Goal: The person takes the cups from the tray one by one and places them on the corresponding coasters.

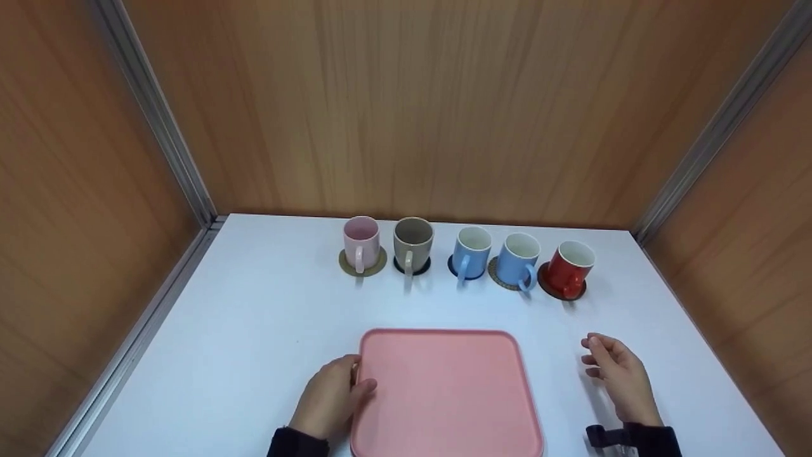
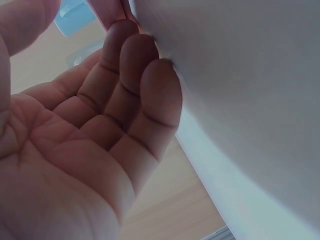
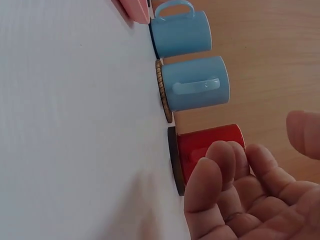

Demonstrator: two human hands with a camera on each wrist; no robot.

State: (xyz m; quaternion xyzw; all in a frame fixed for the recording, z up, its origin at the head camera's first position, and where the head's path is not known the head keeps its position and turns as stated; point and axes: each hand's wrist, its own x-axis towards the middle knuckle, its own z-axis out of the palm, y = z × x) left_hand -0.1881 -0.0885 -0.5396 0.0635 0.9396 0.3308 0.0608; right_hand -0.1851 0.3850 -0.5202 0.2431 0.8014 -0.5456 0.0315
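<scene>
**Hand positions at the pink tray**

Head view: Your left hand (image 1: pixel 330 397) rests on the white tabletop (image 1: pixel 254 330) against the left edge of the pink tray (image 1: pixel 444 393). Its thumb lies over the tray rim, and the fingers sit along the tray's side. The tray lies flat at the near middle of the tabletop. Your right hand (image 1: pixel 618 374) is to the right of the tray, apart from it, with fingers loosely curled and nothing in them. Along the far edge stand five mugs in a row, each on a coaster: a pink mug (image 1: pixel 361 243), a grey mug (image 1: pixel 413 244), a first blue mug (image 1: pixel 472 252), a second blue mug (image 1: pixel 517 259) and a red mug (image 1: pixel 570 268). All handles face you.

Left wrist view: Your left palm is open to the camera. The fingers (image 2: pixel 150 100) are gently bent with their tips against a pale surface; the grip on the tray cannot be confirmed here.

Right wrist view: Your right fingers (image 3: pixel 225 175) are relaxed and hold nothing. The red mug (image 3: pixel 210 145) stands just beyond them, untouched, with both blue mugs further along.
</scene>
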